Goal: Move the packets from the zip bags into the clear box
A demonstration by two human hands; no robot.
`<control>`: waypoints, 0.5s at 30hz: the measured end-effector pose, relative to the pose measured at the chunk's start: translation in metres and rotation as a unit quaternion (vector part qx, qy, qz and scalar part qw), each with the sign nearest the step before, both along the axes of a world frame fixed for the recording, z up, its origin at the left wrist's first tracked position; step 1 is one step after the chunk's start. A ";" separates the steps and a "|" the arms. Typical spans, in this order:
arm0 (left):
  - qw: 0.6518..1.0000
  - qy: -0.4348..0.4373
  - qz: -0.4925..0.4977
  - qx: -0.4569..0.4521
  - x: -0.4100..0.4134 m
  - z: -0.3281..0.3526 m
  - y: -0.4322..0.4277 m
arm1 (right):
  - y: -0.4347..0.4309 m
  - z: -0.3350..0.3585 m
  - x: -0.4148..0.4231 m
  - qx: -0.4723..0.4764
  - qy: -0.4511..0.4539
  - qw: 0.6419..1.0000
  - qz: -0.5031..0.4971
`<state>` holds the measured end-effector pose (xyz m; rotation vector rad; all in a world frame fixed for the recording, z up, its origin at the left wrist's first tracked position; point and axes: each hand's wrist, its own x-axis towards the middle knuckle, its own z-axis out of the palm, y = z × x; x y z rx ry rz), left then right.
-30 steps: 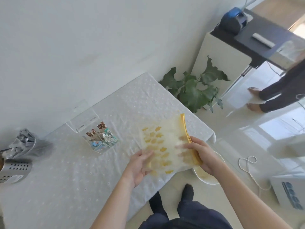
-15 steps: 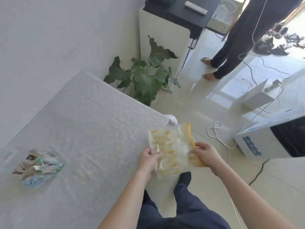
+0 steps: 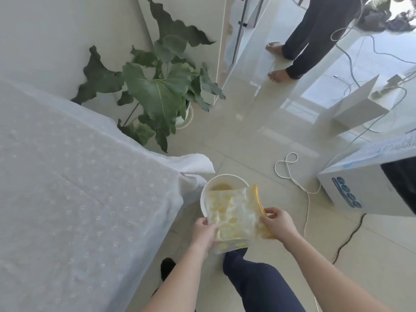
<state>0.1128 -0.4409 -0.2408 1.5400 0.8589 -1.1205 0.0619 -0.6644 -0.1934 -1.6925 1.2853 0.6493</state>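
Yellow-patterned translucent plastic makes up the zip bag [image 3: 234, 216], which hangs in the air directly over the white bucket [image 3: 225, 176] on the floor, covering the near part of its mouth; the bag's yellow zip strip [image 3: 258, 199] runs along the edge to the right of the bucket. Whether the yellow shapes are print or packets inside, I cannot tell. The left hand [image 3: 203, 233] pinches the bag's edge on the near left side of the bucket, thumb on top and fingers curled beneath; the right hand [image 3: 278, 224] grips the zip end to the near right of the bucket, fingers folded round the strip. Inside the bucket a patch of something yellowish shows at the far side. Left of the bucket stands the table [image 3: 78, 199], draped in a white eyelet cloth whose corner hangs just beside the rim; beyond the bucket a leafy green plant [image 3: 157, 91] sits in a pale pot; to the right of the bucket a white cable [image 3: 290, 170] loops across the tiles towards a white box [image 3: 351, 188]; far beyond it another person's legs [image 3: 310, 34] stand barefoot.
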 end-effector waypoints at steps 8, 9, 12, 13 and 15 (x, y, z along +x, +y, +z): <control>0.997 0.003 -0.025 0.073 0.002 -0.157 -0.022 | -0.023 -0.150 0.025 0.007 0.053 0.998 0.029; 0.997 -0.001 -0.017 0.078 0.004 -0.171 -0.024 | -0.024 -0.165 0.028 0.005 0.056 0.998 0.036; 0.995 -0.020 -0.004 0.097 0.015 -0.194 -0.030 | -0.026 -0.203 0.039 -0.001 0.055 0.998 0.040; 0.995 -0.019 -0.005 0.099 0.020 -0.198 -0.031 | -0.025 -0.211 0.043 -0.001 0.061 0.997 0.044; 0.995 -0.008 -0.023 0.099 0.027 -0.211 -0.030 | -0.023 -0.221 0.051 -0.001 0.077 0.995 0.069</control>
